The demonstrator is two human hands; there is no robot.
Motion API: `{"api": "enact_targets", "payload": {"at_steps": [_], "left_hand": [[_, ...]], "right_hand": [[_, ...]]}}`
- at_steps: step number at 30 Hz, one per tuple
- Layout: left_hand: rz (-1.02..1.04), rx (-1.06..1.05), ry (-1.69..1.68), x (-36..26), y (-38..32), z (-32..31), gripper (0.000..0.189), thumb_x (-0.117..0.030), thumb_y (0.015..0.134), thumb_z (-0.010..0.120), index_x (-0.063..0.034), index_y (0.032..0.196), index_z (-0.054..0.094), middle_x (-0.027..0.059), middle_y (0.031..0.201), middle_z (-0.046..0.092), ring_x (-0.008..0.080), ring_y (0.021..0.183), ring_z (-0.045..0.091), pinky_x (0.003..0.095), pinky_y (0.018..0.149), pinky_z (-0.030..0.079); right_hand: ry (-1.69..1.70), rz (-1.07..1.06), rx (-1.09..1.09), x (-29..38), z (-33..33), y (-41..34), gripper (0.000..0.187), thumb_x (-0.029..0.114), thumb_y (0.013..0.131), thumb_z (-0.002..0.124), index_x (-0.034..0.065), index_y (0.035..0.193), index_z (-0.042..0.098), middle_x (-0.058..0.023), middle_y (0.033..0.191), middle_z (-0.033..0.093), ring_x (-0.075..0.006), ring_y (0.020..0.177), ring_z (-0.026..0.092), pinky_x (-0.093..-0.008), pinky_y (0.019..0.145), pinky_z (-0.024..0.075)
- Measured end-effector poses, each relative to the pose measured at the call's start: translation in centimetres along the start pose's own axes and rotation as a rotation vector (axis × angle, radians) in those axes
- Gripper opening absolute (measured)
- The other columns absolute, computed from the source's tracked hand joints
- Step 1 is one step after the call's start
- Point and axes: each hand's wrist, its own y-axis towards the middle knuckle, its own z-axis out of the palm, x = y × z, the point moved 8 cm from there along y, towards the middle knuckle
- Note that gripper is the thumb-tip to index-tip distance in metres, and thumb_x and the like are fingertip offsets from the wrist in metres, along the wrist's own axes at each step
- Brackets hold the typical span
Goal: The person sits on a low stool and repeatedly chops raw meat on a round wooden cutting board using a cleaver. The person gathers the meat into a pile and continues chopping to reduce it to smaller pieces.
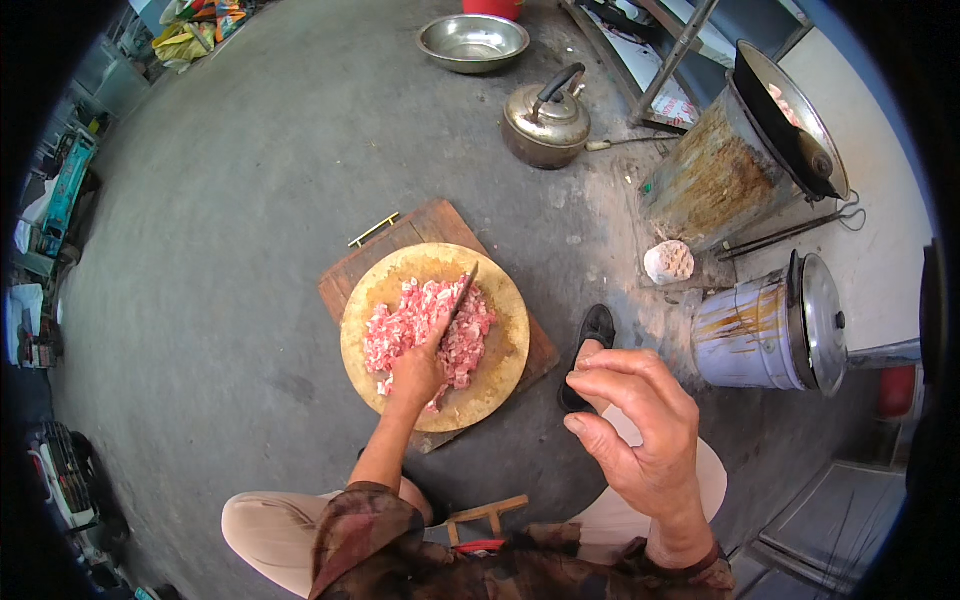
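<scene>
Chopped raw meat (405, 319) is spread over a round wooden chopping board (502, 375). My left hand (420, 375) grips a knife (459, 304), most likely a cleaver, seen nearly edge-on with its blade among the meat. The knife's handle is hidden under my fingers. My right hand (637, 431) is raised to the right of the board, fingers curled and thumb apart, with nothing visible in it. Beneath the board sits a reddish-brown wooden base (341, 281) with a brass-coloured handle (373, 229) at its upper left edge.
On the right stand a rusty cylindrical stove (716, 169) with a wok (829, 142) holding some meat, a used honeycomb briquette (669, 262), tongs (795, 234) and a lidded bucket (742, 337). A kettle (546, 124) and metal basin (472, 43) rest on the floor beyond the board.
</scene>
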Motion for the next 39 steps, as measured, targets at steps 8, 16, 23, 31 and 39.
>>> {"api": "enact_targets", "payload": {"at_steps": [8, 16, 23, 31, 39], "left_hand": [[-0.063, 0.251, -0.280, -0.4, -4.4, 0.9, 0.073, -0.002, 0.083, 0.060, -0.0319, 0.147, 0.042, 0.0225, 0.106, 0.067, 0.0395, 0.085, 0.067, 0.0452, 0.078, 0.053], [-0.110, 0.397, -0.246, 7.8, -3.7, 3.8, 0.076, -0.005, 0.081, 0.067, -0.0360, 0.146, 0.043, 0.0194, 0.105, 0.069, 0.0329, 0.094, 0.069, 0.0393, 0.085, 0.052], [-0.202, 0.089, -0.434, 9.3, 0.3, 1.8, 0.082, 0.001, 0.076, 0.068, -0.0273, 0.148, 0.043, 0.0134, 0.140, 0.056, 0.0237, 0.131, 0.052, 0.0321, 0.108, 0.041], [0.047, -0.302, -0.112, 1.7, -4.5, -2.0, 0.070, 0.000, 0.079, 0.063, -0.0227, 0.143, 0.049, 0.0197, 0.103, 0.068, 0.0369, 0.084, 0.068, 0.0452, 0.077, 0.053], [-0.137, 0.064, 0.000, 2.7, -3.4, 1.9, 0.076, -0.003, 0.076, 0.067, -0.0319, 0.144, 0.048, 0.0188, 0.101, 0.068, 0.0340, 0.081, 0.067, 0.0471, 0.069, 0.052]], "right_hand": [[-0.022, -0.009, 0.016, 0.1, 0.0, -0.1, 0.029, 0.002, 0.074, 0.077, -0.0008, 0.102, 0.068, -0.0152, 0.107, 0.065, -0.0246, 0.087, 0.067, -0.0312, 0.075, 0.0534], [-0.005, 0.004, -0.007, 0.0, -0.1, -0.2, 0.030, 0.004, 0.074, 0.077, 0.0001, 0.102, 0.068, -0.0162, 0.105, 0.066, -0.0290, 0.094, 0.066, -0.0354, 0.081, 0.0530], [0.012, 0.023, -0.024, -0.3, -0.4, -0.1, 0.030, 0.003, 0.074, 0.077, 0.0007, 0.103, 0.068, -0.0163, 0.105, 0.065, -0.0290, 0.093, 0.066, -0.0355, 0.079, 0.0534], [-0.025, -0.006, 0.012, -0.1, -0.4, -0.2, 0.031, 0.000, 0.073, 0.077, -0.0010, 0.103, 0.068, -0.0163, 0.107, 0.065, -0.0227, 0.083, 0.067, -0.0313, 0.075, 0.0538], [0.020, -0.009, -0.017, 0.0, 0.0, -0.1, 0.036, 0.000, 0.071, 0.078, 0.0021, 0.105, 0.067, -0.0143, 0.105, 0.064, -0.0286, 0.088, 0.065, -0.0354, 0.075, 0.0529]]}}
